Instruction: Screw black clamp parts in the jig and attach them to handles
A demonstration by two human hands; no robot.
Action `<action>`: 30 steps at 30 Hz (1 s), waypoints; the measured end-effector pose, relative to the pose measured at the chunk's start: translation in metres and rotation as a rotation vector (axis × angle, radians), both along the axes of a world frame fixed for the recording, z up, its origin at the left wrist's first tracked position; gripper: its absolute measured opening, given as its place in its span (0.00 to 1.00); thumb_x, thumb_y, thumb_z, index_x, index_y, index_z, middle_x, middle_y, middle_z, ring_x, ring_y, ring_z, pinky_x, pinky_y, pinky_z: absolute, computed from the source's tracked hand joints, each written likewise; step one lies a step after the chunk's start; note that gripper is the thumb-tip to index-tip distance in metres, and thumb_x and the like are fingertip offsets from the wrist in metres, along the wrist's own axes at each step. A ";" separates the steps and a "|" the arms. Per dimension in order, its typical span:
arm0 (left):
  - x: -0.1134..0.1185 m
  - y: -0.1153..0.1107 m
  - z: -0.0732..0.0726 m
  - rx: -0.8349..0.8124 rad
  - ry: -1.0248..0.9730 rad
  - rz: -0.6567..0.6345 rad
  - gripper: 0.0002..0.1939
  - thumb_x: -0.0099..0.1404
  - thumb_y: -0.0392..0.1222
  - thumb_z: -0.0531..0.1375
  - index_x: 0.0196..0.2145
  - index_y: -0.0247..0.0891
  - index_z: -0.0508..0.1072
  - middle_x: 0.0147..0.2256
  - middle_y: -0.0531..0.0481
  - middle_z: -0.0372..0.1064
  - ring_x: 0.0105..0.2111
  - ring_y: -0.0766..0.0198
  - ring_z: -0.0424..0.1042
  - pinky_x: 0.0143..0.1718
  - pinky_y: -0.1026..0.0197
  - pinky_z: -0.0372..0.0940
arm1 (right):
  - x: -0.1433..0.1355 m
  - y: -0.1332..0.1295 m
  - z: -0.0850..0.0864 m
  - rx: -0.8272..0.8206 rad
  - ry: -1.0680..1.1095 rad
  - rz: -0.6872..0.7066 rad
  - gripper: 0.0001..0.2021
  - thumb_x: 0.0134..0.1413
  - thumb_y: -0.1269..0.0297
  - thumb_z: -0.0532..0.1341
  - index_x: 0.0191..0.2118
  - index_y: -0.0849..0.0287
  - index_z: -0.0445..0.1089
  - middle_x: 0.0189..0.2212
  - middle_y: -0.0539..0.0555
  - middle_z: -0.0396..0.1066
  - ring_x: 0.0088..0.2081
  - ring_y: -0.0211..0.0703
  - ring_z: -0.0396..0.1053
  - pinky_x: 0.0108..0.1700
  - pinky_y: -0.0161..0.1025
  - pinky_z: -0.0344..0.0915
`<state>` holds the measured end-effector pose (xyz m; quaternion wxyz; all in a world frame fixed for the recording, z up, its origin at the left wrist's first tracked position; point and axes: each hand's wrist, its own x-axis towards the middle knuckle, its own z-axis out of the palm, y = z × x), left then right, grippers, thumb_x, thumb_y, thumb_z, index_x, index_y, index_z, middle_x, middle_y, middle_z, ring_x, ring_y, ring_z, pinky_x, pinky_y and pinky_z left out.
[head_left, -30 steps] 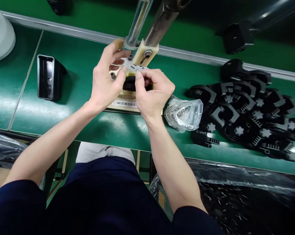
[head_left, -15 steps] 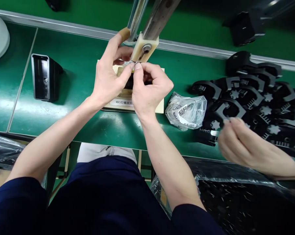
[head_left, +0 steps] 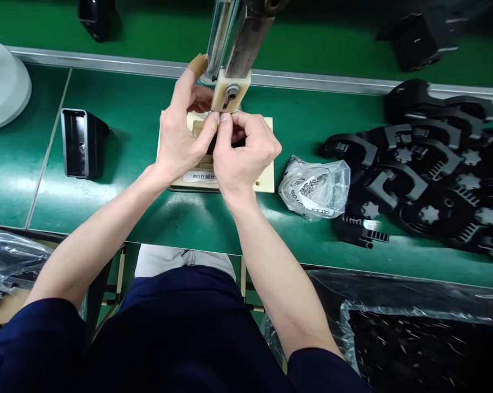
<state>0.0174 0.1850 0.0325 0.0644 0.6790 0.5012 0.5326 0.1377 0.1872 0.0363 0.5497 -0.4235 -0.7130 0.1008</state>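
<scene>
My left hand [head_left: 183, 131] and my right hand [head_left: 244, 150] meet at the fingertips just below a cream block [head_left: 231, 91] on a metal bar. Both pinch at something too small to make out. A tan cover sits on one left fingertip. Beneath the hands lies a cream fixture [head_left: 265, 177] with a printed label [head_left: 197, 176]; a dark part in its middle is mostly hidden by my fingers. A clear tube [head_left: 219, 43] stands behind the block.
A plastic bag [head_left: 315, 188] of small parts lies right of the fixture, beside many black curved parts [head_left: 420, 164]. A black hollow housing [head_left: 82, 144] and white round lids [head_left: 3, 84] are at the left. A lined bin [head_left: 426, 349] sits below right.
The other person's hand over the black parts at the right has left the view. The view has shifted slightly. My hands stay together under the cream block.
</scene>
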 end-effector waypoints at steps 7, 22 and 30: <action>-0.006 -0.002 0.007 -0.017 0.010 -0.009 0.33 0.67 0.57 0.51 0.64 0.45 0.44 0.44 0.45 0.67 0.48 0.54 0.71 0.48 0.51 0.66 | 0.000 0.001 0.002 -0.067 0.065 0.048 0.16 0.66 0.55 0.50 0.32 0.56 0.67 0.27 0.50 0.69 0.35 0.42 0.72 0.43 0.46 0.69; -0.010 -0.008 0.045 -0.094 0.094 -0.058 0.31 0.60 0.47 0.58 0.59 0.48 0.53 0.54 0.45 0.62 0.45 0.57 0.71 0.47 0.55 0.68 | -0.001 0.000 0.003 -0.074 0.010 0.043 0.15 0.67 0.57 0.48 0.36 0.55 0.68 0.30 0.53 0.69 0.39 0.45 0.71 0.44 0.48 0.68; -0.007 -0.008 0.044 -0.132 0.057 0.002 0.36 0.60 0.45 0.60 0.61 0.39 0.47 0.40 0.46 0.70 0.40 0.56 0.73 0.46 0.53 0.68 | 0.020 -0.006 0.023 -0.031 -0.124 0.007 0.07 0.58 0.63 0.58 0.31 0.57 0.68 0.28 0.51 0.71 0.32 0.43 0.70 0.39 0.44 0.66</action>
